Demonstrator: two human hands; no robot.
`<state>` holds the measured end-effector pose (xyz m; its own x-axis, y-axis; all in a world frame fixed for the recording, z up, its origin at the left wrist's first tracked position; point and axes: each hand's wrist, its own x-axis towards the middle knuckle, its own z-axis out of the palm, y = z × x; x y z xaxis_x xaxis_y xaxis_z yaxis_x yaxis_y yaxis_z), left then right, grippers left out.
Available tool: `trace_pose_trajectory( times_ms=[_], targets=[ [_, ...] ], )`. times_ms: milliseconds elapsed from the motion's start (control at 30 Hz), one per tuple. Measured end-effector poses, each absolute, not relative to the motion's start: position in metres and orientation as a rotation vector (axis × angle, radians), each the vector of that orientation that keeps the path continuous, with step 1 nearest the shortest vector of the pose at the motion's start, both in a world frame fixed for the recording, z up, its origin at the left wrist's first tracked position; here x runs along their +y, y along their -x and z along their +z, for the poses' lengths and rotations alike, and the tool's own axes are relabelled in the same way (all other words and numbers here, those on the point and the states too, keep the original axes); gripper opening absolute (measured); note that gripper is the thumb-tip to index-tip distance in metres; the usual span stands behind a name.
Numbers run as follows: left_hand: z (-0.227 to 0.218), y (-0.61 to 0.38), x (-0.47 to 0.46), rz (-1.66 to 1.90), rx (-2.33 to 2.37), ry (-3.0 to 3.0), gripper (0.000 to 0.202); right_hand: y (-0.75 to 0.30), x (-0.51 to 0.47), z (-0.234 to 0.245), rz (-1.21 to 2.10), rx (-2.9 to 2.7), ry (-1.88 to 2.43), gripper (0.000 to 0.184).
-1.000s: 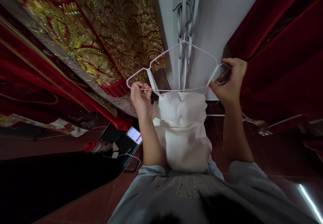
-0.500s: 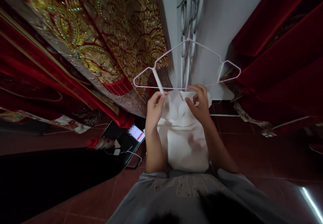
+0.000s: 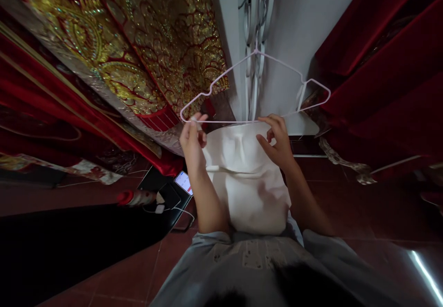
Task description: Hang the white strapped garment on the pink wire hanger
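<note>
Just hands (image 3: 235, 138) atop white garment (image 3: 251, 182)

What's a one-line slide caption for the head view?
Left hand and right hand hold a white garment at the bar of a pale wire hanger.

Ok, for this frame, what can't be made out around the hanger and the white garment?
Head view only:
- Left strap of the white garment: hidden in the left hand, so whether it is on the hanger cannot be told.
- What the hanger's hook hangs from: cut off by the top edge.
- Garment's lower end: hidden behind the person's grey clothing.
- Phone screen: too small to read.
</note>
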<state>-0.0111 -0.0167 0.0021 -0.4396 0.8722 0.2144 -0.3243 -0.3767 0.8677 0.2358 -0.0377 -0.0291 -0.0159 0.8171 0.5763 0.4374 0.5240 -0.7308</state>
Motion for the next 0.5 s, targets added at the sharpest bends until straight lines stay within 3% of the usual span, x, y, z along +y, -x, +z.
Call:
trace_pose_trajectory(
  times_ms=[167,300,500],
  targets=[
    [0.009,-0.016,-0.024,1.939,0.75,-0.873,0.04,-0.25,-0.036,-0.016,0.407,-1.679,1.006,0.041],
    [0.016,-0.022,-0.022,1.926,0.795,-0.824,0.045,-0.292,-0.019,-0.003,0.19,-1.287,1.055,0.031],
    [0.01,-0.023,-0.018,1.945,0.773,-0.825,0.047,-0.32,-0.003,0.014,0.415,-1.401,1.209,0.022]
  ],
)
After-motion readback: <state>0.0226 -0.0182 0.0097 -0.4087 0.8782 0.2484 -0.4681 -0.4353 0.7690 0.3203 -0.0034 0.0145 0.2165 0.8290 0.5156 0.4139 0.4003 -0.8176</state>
